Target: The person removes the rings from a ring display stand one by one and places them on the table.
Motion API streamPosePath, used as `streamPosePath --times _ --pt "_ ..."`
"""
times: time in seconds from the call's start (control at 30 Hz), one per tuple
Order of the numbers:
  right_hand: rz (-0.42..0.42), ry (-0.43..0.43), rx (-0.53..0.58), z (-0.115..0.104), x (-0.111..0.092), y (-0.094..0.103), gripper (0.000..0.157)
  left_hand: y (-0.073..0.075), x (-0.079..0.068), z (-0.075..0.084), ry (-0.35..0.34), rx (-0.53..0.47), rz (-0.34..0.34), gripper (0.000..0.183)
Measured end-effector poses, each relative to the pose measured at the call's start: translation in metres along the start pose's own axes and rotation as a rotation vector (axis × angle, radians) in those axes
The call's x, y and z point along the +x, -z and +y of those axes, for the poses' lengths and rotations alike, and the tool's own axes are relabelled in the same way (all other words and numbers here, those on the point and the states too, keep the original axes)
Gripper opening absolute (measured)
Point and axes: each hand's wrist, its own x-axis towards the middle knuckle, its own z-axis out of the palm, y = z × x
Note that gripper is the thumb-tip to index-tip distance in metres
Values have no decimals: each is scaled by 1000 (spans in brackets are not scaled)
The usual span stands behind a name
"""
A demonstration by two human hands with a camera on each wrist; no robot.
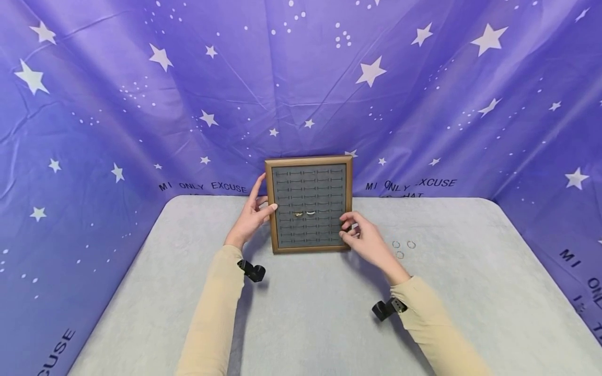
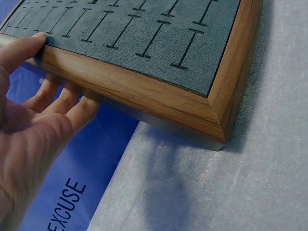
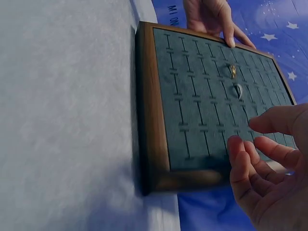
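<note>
A ring display board [image 1: 310, 180] with a brown wooden frame and dark grey slotted padding stands upright, leaning slightly back on the table. My left hand [image 1: 254, 216] grips its left edge, thumb [image 2: 36, 45] on the front of the frame and fingers behind. Side by side in the padding sit a gold ring [image 3: 233, 71] and a silver ring [image 3: 239, 91]. My right hand [image 1: 364, 237] is at the lower right edge, its fingers loosely bent over the board's face. Thumb and fingertips are apart there, and nothing shows between them.
Three thin rings [image 1: 400, 255] lie on the grey table [image 1: 301, 324], right of the board and beyond my right wrist. A purple star-patterned cloth [image 1: 301, 78] hangs close behind the board and along both sides. Black cameras [image 1: 385, 309] are strapped to both wrists.
</note>
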Motion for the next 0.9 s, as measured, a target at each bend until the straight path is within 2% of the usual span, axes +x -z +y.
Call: streamPosePath --times 0.27,0.6,0.9 --pt "-15 94 -27 -9 17 -11 27 0 0 0 -1 -6 -5 86" --pt "-12 132 -66 -19 34 -19 25 -1 0 1 -6 -19 -12 86" --pt "-23 151 -77 -21 37 -27 27 0 0 1 0 -15 -8 86"
